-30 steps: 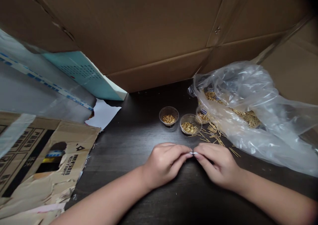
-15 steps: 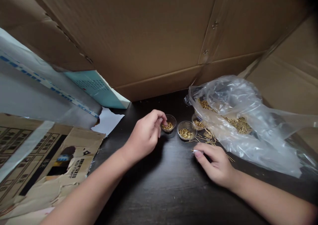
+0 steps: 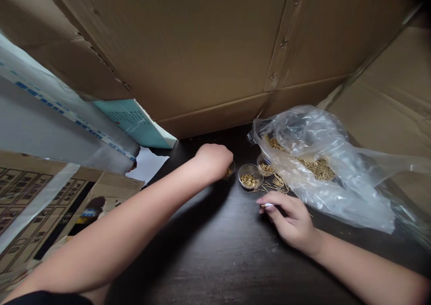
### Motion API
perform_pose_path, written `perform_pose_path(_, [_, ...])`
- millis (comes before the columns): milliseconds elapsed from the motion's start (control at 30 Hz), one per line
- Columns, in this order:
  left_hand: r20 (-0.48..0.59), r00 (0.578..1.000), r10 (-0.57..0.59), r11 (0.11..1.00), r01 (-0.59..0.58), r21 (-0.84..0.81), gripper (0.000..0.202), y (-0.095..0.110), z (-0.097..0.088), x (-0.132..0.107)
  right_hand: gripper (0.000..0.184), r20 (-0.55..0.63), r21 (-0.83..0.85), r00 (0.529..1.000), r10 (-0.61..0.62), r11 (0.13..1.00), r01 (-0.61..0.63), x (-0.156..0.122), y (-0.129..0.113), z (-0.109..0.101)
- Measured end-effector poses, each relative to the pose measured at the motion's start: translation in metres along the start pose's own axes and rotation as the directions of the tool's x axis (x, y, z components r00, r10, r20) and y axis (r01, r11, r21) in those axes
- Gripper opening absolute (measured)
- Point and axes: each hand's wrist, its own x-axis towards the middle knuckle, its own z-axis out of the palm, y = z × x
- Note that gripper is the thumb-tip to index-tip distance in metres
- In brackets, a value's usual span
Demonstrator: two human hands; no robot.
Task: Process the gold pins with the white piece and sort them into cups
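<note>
My left hand (image 3: 214,161) is over the leftmost clear cup (image 3: 229,170), back of the hand up. It covers most of that cup and the small brass pieces inside, and its fingers are hidden. In my right hand (image 3: 289,217), thumb and forefinger pinch a small white piece (image 3: 268,205) with a brass-coloured end, low over the dark table (image 3: 215,251). Beyond these fingers stands a middle clear cup (image 3: 250,177) of short brass pieces. Another clear cup (image 3: 266,166) with similar pieces sits behind it, partly under the bag. Loose thin brass pins (image 3: 279,182) lie beside the cups.
A clear plastic bag (image 3: 357,201) holding many brass pins (image 3: 323,169) spreads across the right. Cardboard walls (image 3: 202,49) rise behind and at the right. On the left are a printed carton (image 3: 20,215), a wrapped grey package (image 3: 67,121), a teal box (image 3: 131,123) and white paper (image 3: 148,163).
My left hand has turned over and reached further onto the leftmost cup, hiding its fingers. My right hand stays almost in place, its fingertips shifted slightly around the white piece. The view has shifted slightly.
</note>
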Motion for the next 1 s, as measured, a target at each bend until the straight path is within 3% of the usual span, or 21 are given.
perform_pose_path(100, [0.029, 1.0, 0.006, 1.0, -0.006, 0.012, 0.003, 0.008, 0.0, 0.009, 0.019, 0.005, 0.014, 1.0, -0.012, 1.0, 0.012, 0.002, -0.001, 0.0])
perform_pose_path(267, [0.01, 0.998, 0.064, 0.998, -0.064, 0.015, 0.016, 0.008, 0.004, 0.011, 0.017, 0.013, -0.004, 1.0, 0.014, 1.0, -0.014, 0.003, 0.002, 0.001])
perform_pose_path(633, [-0.115, 0.988, 0.104, 0.992, -0.112, -0.063, 0.017, -0.01, 0.011, -0.003, 0.014, 0.009, -0.038, 0.995, 0.101, 0.994, -0.1, 0.0, 0.003, 0.001])
perform_pose_path(800, [-0.203, 0.976, 0.075, 0.973, -0.116, -0.197, 0.015, -0.015, 0.015, -0.012, 0.013, 0.02, -0.038, 0.994, 0.108, 0.993, -0.108, 0.001, 0.004, 0.002])
perform_pose_path(900, [-0.336, 0.941, 0.032, 0.89, -0.18, -0.419, 0.015, -0.008, 0.018, -0.03, 0.014, 0.001, -0.052, 0.994, 0.111, 0.992, -0.111, 0.002, 0.003, 0.001])
perform_pose_path(1000, [-0.453, 0.884, -0.112, 0.646, -0.282, -0.709, 0.016, 0.012, 0.029, -0.054, 0.014, -0.049, -0.077, 0.995, 0.09, 0.993, -0.094, 0.003, 0.0, 0.0])
